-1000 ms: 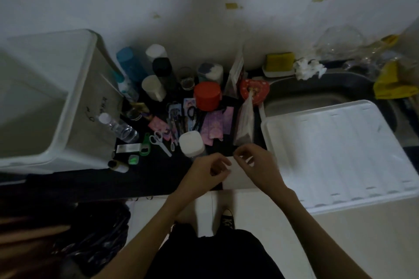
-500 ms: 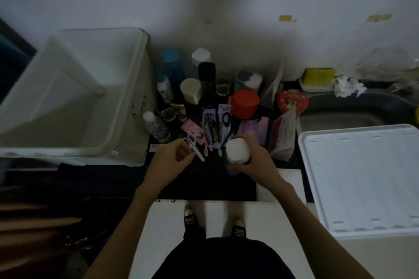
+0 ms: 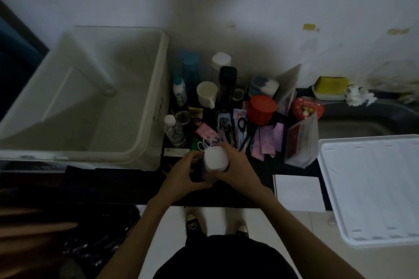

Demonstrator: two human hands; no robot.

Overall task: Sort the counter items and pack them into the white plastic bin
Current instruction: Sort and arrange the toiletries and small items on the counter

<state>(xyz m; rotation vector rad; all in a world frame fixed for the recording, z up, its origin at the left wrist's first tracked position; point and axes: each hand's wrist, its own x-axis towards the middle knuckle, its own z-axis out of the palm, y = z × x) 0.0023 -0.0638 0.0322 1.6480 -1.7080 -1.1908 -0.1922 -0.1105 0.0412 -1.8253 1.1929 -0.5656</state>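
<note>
A white-capped bottle point(image 3: 214, 158) is lifted just above the dark counter's front edge, and both hands are on it. My right hand point(image 3: 238, 165) wraps its right side; my left hand point(image 3: 187, 175) cups its lower left. The white plastic bin point(image 3: 158, 97) stands to the left with nothing visible inside. Behind the hands lies a cluster of items: a red jar point(image 3: 261, 108), a cream mug point(image 3: 206, 94), a black bottle point(image 3: 227, 79), a small clear bottle point(image 3: 174, 130), white scissors point(image 3: 204, 144) and purple packets point(image 3: 268, 140).
The white bin lid point(image 3: 374, 188) lies at the right, partly over the sink point(image 3: 362, 124). A white paper point(image 3: 298, 192) sits at the counter edge. A yellow sponge point(image 3: 332, 84), a red heart tin point(image 3: 307, 108) and a clear pouch point(image 3: 301, 142) stand near the sink.
My right hand picked up the white-capped bottle from the counter and drew it toward me. My left hand came over and joined it on the bottle. The view shifted left.
</note>
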